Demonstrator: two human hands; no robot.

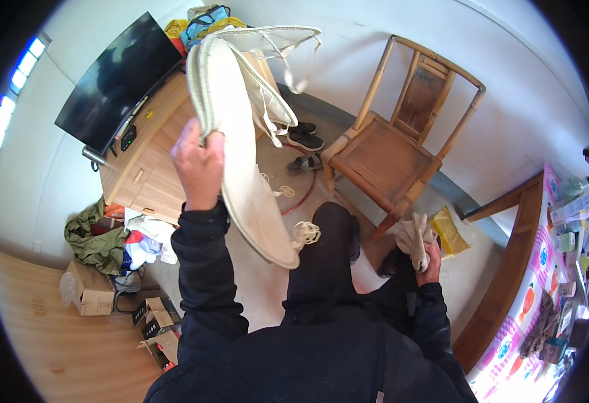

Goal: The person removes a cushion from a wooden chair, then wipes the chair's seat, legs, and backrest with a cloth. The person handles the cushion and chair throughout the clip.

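Note:
My left hand [201,166] is raised left of centre and grips the edge of a white fabric piece with piped rims and dangling ties [236,116]. Its curved panels spread above the hand and hang down toward my knee; what the whole article is, I cannot tell. Cream knotted cords [306,233] dangle at its lower end. Near my other knee, my right hand [429,263] holds a crumpled beige cloth [415,239].
A bamboo chair [390,156] stands ahead, with shoes [305,136] and a red hose [304,196] on the floor beside it. Left are a wooden cabinet [168,131] with a television [120,80] and cardboard boxes [97,299]. A cluttered table [516,252] stands right, near a yellow packet [448,231].

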